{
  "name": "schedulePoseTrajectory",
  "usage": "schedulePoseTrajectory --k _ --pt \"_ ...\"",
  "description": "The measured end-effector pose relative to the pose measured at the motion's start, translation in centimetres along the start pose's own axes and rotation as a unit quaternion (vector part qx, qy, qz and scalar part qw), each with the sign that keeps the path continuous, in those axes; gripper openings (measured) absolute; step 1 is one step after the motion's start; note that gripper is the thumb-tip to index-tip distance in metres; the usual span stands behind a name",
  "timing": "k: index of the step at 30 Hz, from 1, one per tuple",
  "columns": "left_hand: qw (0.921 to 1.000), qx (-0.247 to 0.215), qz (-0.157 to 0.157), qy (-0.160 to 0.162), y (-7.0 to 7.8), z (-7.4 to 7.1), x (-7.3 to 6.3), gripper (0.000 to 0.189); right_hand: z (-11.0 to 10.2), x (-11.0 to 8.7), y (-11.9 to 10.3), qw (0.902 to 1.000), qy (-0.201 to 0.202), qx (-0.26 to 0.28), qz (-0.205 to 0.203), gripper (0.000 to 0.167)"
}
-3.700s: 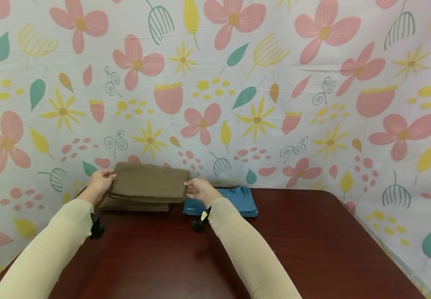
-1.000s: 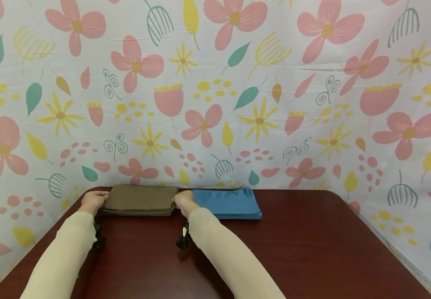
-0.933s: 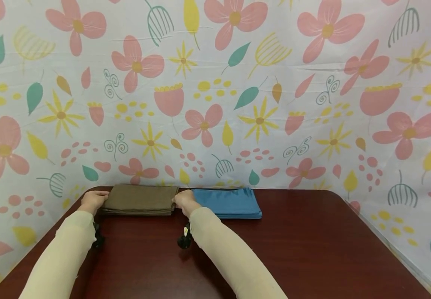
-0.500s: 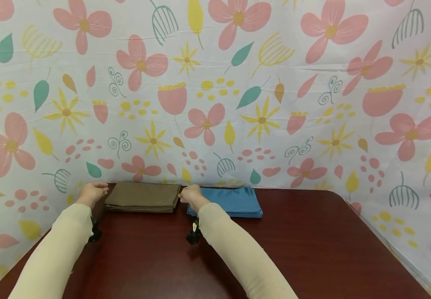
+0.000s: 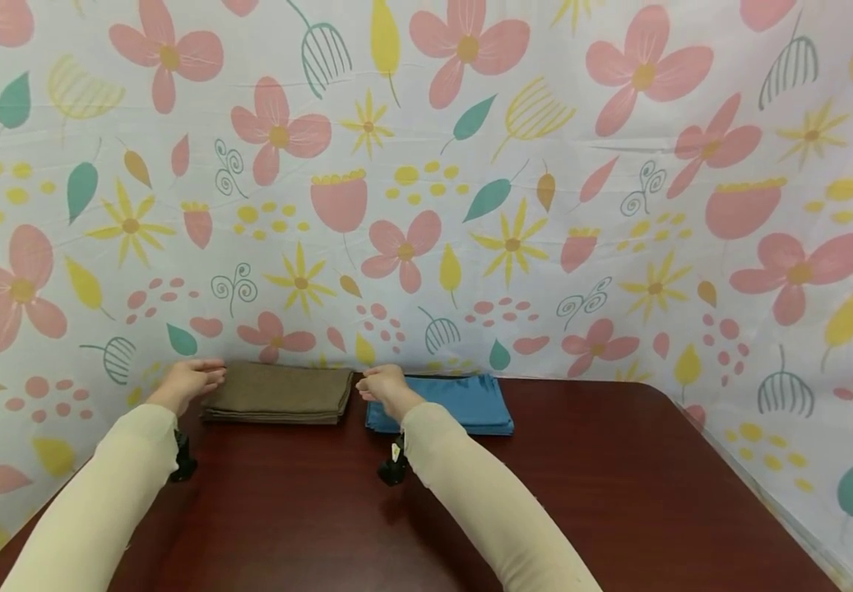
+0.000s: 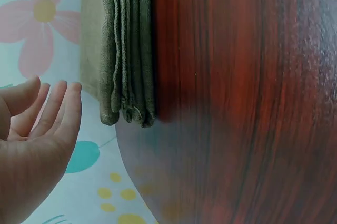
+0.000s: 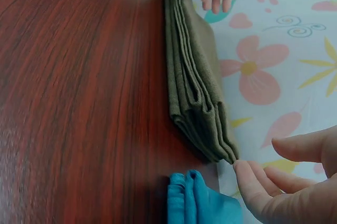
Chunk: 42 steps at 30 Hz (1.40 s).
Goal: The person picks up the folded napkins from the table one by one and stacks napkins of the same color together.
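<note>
Folded olive-brown cloths [image 5: 278, 393] lie in a neat stack at the back left of the table, their layered edges plain in the left wrist view. My left hand [image 5: 184, 383] hovers just off the stack's left end, fingers straight and holding nothing. In the left wrist view that hand [image 6: 39, 145] is apart from the cloth. My right hand [image 5: 391, 388] is between the brown stack and a folded blue cloth [image 5: 466, 403], partly covering the blue one. In the right wrist view its fingers [image 7: 251, 184] are extended by the brown stack's near corner; whether they touch it I cannot tell.
The dark red-brown table [image 5: 581, 485] stretches to the front and right. Behind it hangs a white floral-print sheet [image 5: 411, 189], close to the back of both cloth piles.
Earlier both hands gripped the upper brown cloth and lowered it onto the one below. Since then they have let go, fingers straightening, the left lifting slightly and the right shifting rightward.
</note>
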<state>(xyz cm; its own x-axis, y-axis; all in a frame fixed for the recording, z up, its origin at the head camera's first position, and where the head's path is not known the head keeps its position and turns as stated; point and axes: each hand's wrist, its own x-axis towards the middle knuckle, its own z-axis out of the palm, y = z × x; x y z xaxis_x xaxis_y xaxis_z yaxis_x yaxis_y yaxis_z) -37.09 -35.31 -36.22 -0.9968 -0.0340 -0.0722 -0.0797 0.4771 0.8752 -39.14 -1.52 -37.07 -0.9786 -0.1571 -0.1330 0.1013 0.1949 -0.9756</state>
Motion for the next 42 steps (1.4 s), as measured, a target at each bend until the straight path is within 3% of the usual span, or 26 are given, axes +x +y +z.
schedulePoseTrajectory --k 9,15,23,30,42 --pt "0.9991 -0.034 0.013 -0.023 1.8 1.1 -0.9 0.057 -2.0 -0.3 -0.7 0.9989 -0.034 0.033 0.006 0.047" --pt "0.9978 -0.044 0.033 -0.038 2.9 2.8 -0.9 0.058 -3.3 -0.4 -1.2 0.9988 -0.031 0.037 0.006 0.049" --pt "0.9968 -0.051 0.038 -0.048 4.5 4.8 -0.8 0.060 -4.7 -0.8 -1.4 0.9980 -0.045 0.045 -0.002 0.053" --pt "0.9946 -0.068 0.048 -0.061 5.9 5.7 -0.7 0.060 -6.0 -1.7 -2.2 0.9977 -0.061 0.028 -0.012 0.057" --pt "0.9838 -0.103 0.099 -0.108 9.8 9.0 -1.7 0.060 -9.9 -3.5 -3.6 0.9978 -0.034 -0.039 -0.043 0.058"
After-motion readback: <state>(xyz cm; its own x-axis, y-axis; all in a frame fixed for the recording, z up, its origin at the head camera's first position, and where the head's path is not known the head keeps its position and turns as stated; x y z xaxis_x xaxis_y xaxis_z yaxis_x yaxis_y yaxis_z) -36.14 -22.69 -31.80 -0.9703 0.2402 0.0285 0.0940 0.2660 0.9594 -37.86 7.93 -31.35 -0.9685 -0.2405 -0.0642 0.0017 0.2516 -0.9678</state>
